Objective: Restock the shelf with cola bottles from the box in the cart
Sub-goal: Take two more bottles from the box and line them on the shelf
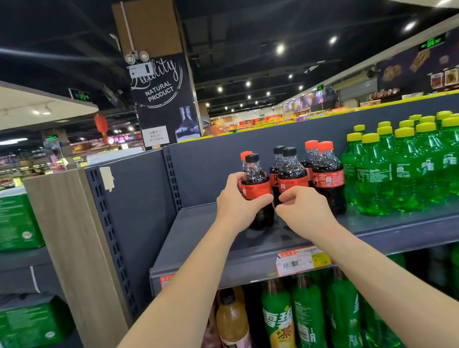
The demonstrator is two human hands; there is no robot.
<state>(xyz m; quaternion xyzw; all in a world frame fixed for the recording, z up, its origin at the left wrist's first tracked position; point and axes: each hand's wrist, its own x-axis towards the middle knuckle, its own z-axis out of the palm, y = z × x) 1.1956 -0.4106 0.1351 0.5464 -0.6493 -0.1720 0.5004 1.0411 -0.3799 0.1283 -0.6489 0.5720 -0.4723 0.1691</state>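
Note:
Several small cola bottles with red labels stand on the grey shelf (201,236). My left hand (238,204) grips the front-left cola bottle (257,182), which has a black cap. My right hand (303,208) sits in front of a second black-capped cola bottle (292,174), fingers curled at its lower body; the contact itself is hidden. Two red-capped cola bottles (328,178) stand just to the right. The cart and the box are out of view.
Green Sprite bottles (414,167) with yellow caps fill the shelf's right side. The shelf's left part is bare up to a slotted upright (108,219). Green and orange drink bottles (280,322) stand on the shelf below. Green cartons (1,224) sit on the left rack.

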